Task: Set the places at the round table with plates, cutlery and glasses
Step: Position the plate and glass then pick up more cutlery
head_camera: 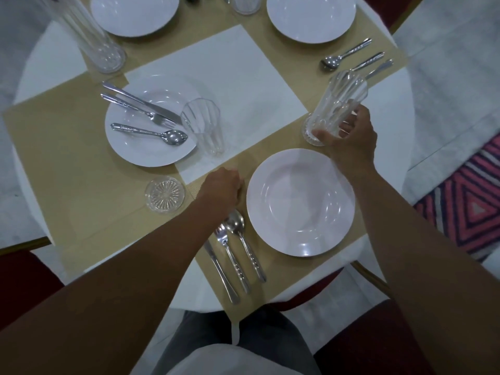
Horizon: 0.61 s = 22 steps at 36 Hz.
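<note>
My right hand [347, 140] grips a tall clear ribbed glass [339, 105] near its base, above the near white plate [300, 203]; the glass stands on or just over a glass coaster [308, 133]. My left hand [223, 189] is curled into a fist on the tan placemat [81, 185], left of that plate, with nothing visible in it. A spoon [238, 234], a fork [226, 247] and a knife [220, 272] lie side by side below the left hand. To the left, another plate [130, 152] carries cutlery [146, 115], with a glass [205, 125] at its right edge.
An empty glass coaster [165, 194] lies left of my left hand. Two more plates [135, 14] [311, 17] sit at the far places, with cutlery [354, 56] and tall glasses [100, 44]. A white sheet [230, 77] covers the middle. Red chairs surround the table.
</note>
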### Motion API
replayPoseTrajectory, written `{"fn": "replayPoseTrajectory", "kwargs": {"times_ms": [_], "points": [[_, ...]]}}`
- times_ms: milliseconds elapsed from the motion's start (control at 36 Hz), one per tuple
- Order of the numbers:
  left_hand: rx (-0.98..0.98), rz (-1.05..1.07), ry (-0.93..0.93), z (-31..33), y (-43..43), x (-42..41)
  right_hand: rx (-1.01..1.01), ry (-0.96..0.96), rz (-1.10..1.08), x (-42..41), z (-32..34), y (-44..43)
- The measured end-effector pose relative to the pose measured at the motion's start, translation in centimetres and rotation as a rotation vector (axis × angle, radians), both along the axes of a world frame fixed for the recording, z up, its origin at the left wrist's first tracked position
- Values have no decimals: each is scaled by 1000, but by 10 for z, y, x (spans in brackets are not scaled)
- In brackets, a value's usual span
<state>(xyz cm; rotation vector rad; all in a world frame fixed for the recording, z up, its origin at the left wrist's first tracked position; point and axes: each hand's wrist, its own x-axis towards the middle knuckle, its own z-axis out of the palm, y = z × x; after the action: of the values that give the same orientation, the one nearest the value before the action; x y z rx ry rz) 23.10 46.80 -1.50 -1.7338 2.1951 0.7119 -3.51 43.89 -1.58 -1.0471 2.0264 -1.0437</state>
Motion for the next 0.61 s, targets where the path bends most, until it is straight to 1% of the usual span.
{"fn": "replayPoseTrajectory", "kwargs": {"times_ms": [111, 167, 222, 306, 389, 500, 611], "points": [[-59, 19, 118, -1, 2, 10, -12, -46, -41, -2, 1, 24], [-18, 10, 171, 0, 3, 14, -29, -19, -98, -2, 0, 43], [23, 54, 234, 3, 3, 16, -24, 27, -150, 0, -3, 65], [20, 130, 342, 7, 7, 14, 3, 47, -228, 5, -10, 98], [7, 162, 435, 9, 16, 8, 37, 46, -258, 11, -16, 129], [-45, 190, 439, 9, 26, -2, 97, 69, -260, 20, -21, 156], [-70, 231, 401, 9, 33, -7, 132, 83, -236, 20, -24, 166]]}}
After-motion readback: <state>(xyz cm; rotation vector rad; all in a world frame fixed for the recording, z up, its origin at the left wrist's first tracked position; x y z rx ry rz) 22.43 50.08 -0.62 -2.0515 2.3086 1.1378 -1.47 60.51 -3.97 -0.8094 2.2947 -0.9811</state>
